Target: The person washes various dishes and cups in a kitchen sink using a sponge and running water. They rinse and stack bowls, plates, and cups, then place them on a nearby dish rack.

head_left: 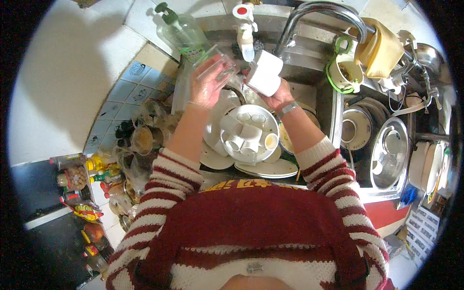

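Observation:
Clear square-sided vessels, glass or plastic, are in my left hand [208,81], beside the green-topped pump bottle [185,36]. My right hand [277,96] holds white squarish cups [266,72] just right of the white tap with a red mark [247,32]. Water seems to run near the tap's mouth. Below both hands, a white bowl [226,145] in the sink holds several white cups [251,132] and clear glasses. White plates [266,169] lie under and around that bowl.
A curved steel faucet [286,32] arches over the sink's back right. A yellow cloth [380,49] hangs beside a green-rimmed strainer cup [346,72]. The right basin holds bowls and a steel basin [386,159]. Bags and bottles [103,170] crowd the left.

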